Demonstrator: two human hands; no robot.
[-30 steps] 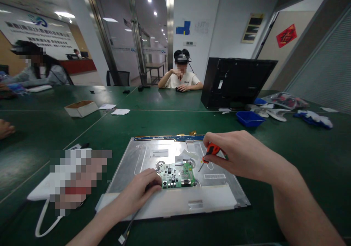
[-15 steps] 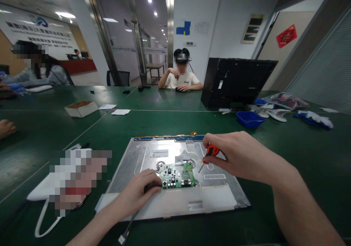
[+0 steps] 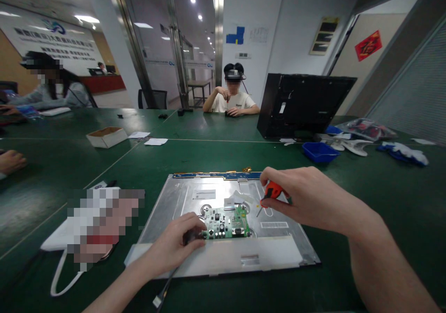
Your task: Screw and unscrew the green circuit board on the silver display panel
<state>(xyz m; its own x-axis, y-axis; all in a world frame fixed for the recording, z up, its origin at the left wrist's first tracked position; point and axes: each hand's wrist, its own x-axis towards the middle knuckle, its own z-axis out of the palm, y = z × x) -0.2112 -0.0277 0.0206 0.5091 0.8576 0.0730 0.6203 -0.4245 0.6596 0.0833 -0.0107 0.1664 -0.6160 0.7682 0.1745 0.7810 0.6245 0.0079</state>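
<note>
A flat silver panel (image 3: 223,257) lies on the green table, with a green circuit board (image 3: 226,223) on its middle. My left hand (image 3: 181,238) is curled at the board's left edge, thumb and fingers around that edge. A dark cable with a white connector (image 3: 157,301) runs out below this hand. Over the panel's right side, my right hand (image 3: 292,194) grips a red and black screwdriver (image 3: 272,191). Its thin tip points down and left, to the right of the board and apart from it. A blue strip (image 3: 209,176) runs along the panel's far edge.
A white device (image 3: 55,236) with a cable lies left of the panel. Further back are an open box (image 3: 108,137), a blue tray (image 3: 319,152), a black monitor (image 3: 306,103) and gloves (image 3: 404,153). One person sits opposite; another person and a hand (image 3: 12,162) are at the left.
The whole view has shifted slightly. The screwdriver has tilted a little in my right hand, and its tip is slightly higher and further right. My left hand has stayed at the board's edge.
</note>
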